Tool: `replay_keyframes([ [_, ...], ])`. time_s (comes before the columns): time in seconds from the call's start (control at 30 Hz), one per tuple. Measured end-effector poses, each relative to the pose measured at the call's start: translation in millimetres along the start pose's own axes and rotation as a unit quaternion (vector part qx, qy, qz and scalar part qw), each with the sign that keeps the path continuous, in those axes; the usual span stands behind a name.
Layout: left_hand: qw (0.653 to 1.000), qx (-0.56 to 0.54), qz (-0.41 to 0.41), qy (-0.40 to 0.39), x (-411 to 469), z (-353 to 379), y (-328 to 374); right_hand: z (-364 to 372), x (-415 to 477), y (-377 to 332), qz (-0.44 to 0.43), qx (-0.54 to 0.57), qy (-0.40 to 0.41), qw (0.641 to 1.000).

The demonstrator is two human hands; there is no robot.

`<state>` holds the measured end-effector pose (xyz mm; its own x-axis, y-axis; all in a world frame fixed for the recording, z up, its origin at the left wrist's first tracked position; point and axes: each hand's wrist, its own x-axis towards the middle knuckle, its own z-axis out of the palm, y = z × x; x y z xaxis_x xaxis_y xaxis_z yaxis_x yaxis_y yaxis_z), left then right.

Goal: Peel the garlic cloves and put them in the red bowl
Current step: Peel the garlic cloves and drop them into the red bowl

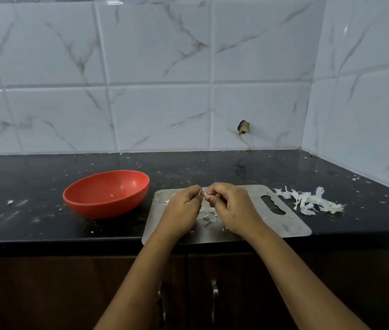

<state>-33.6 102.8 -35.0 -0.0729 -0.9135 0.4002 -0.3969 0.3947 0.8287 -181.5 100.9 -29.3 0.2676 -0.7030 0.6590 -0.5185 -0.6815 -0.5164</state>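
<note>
Left hand (184, 203) and right hand (230, 206) pinching a garlic clove (204, 195) between curled fingers (213, 188), hovering over a steel board (284, 225) at the near edge of the counter (33, 186), red bowl (103, 208) sitting just left, peels (307, 201) lying right of the board.

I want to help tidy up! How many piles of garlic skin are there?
2. One big pile lies on the counter, right of the metal board; a smaller pile lies on the board, between the left hand and right hand. The hands may hide more.
</note>
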Motion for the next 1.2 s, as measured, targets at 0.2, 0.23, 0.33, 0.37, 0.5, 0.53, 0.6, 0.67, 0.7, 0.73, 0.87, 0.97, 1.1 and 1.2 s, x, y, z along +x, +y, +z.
replay_keyframes([
  [0.2,0.999,-0.012,-0.05,0.002,3,-3,-6,6,1,2,-0.074,-0.105,-0.04,0.991],
  [0.23,0.998,-0.009,-0.055,0.006,3,-3,-5,6,2,3,-0.081,-0.112,-0.051,0.989],
  [0.33,0.998,0.002,-0.058,0.011,3,-2,-3,1,6,5,-0.085,-0.107,-0.071,0.988],
  [0.37,0.998,0.002,-0.059,0.012,3,-1,-3,-1,6,5,-0.085,-0.102,-0.074,0.988],
  [0.5,0.998,-0.031,-0.06,0.011,3,-2,-4,-2,6,7,-0.044,-0.022,-0.059,0.997],
  [0.53,0.997,-0.045,-0.063,0.017,3,-1,-5,-3,6,8,-0.023,-0.001,-0.05,0.998],
  [0.6,0.994,-0.073,-0.068,0.036,3,0,-5,-4,6,10,0.014,0.028,-0.031,0.999],
  [0.67,0.994,-0.075,-0.063,0.042,2,0,-2,-5,6,10,0.029,0.032,-0.016,0.999],
  [0.7,0.995,-0.068,-0.059,0.041,1,0,0,-5,5,10,0.031,0.028,-0.009,0.999],
  [0.73,0.996,-0.063,-0.057,0.04,0,0,1,-5,4,10,0.033,0.024,0.001,0.999],
  [0.87,0.996,-0.04,-0.057,0.059,-1,0,1,-5,2,7,0.035,0.014,0.014,0.999],
  [0.97,0.995,-0.039,-0.061,0.068,1,2,0,-5,1,5,0.028,-0.006,0.005,1.0],
  [1.1,0.997,-0.01,-0.056,0.051,1,2,-2,-4,0,6,0.016,-0.053,0.005,0.998],
  [1.2,0.998,0.023,-0.043,0.036,1,1,-3,-2,1,6,-0.006,-0.085,-0.02,0.996],
])
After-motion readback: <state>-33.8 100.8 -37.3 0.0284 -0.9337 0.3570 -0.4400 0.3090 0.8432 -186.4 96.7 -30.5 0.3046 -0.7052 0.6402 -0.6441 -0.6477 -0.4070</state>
